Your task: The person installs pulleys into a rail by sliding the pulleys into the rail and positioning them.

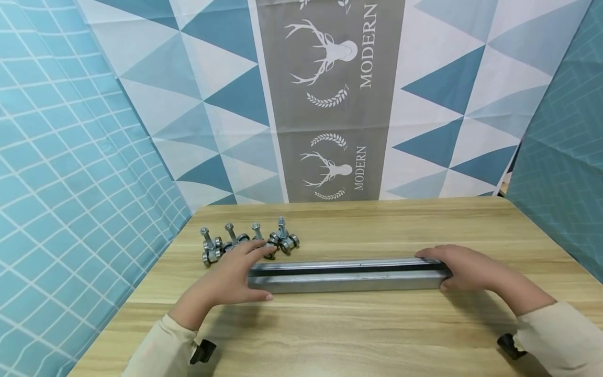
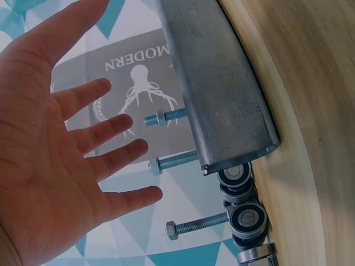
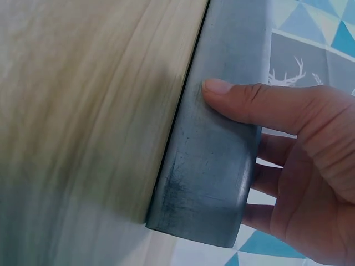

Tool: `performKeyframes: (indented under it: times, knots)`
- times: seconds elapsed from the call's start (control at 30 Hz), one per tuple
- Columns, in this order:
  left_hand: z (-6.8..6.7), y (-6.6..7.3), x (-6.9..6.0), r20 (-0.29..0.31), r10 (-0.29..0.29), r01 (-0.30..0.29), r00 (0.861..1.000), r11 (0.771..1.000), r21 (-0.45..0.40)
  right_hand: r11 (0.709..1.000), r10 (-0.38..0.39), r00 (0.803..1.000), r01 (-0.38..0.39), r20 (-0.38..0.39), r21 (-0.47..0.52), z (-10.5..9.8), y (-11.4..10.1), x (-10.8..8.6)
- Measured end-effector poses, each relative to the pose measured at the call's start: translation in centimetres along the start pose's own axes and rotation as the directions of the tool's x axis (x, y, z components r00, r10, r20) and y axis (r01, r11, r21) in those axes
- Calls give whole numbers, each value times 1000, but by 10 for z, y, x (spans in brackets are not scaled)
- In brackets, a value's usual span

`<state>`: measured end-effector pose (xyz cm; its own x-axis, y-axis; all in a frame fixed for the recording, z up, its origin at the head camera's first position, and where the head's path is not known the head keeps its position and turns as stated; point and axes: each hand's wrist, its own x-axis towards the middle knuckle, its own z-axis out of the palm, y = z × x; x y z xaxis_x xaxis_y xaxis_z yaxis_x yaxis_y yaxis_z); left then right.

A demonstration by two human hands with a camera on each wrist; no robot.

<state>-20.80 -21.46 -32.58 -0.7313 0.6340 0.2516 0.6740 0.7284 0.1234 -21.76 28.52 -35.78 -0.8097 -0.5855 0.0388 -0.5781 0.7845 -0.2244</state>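
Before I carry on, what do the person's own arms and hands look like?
Cream sleeves, each with a small black fitting near its end. The left hand and right hand are bare, with no gloves or rings visible.

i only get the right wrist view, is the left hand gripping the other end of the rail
Observer: No, the left hand is spread beside the metal rail, with a gap between them in the left wrist view.
Operator: ok and any loose parts near that end
Observer: Yes, four roller pieces with bolts stand in a row behind the rail's left end.
Operator: is the rail's upper side solid
Observer: No, the head view shows a dark slot running lengthwise along it.
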Motion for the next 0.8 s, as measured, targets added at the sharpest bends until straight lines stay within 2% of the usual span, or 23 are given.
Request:
performKeyframes:
  times: [0.13, 0.37, 0.6, 0.8]
  knots:
    - [-1, -2, 1, -4, 10, -10, 1000, 1000, -9, 1000, 0, 1000, 0, 22, -4, -1, 1, 1]
    - [-4, -9, -1, 14, -22, 22, 1000, 999, -43, 1000, 1, 999, 0, 43, -9, -3, -1, 3]
    - [-5, -15, 1, -20, -24, 22, 1000, 998, -65, 1000, 3, 998, -2, 57, -2, -4, -2, 4]
    - [-8, -20, 3, -36, -62, 59, 997, 995, -77, 1000, -5, 999, 5, 46, -12, -3, -1, 3]
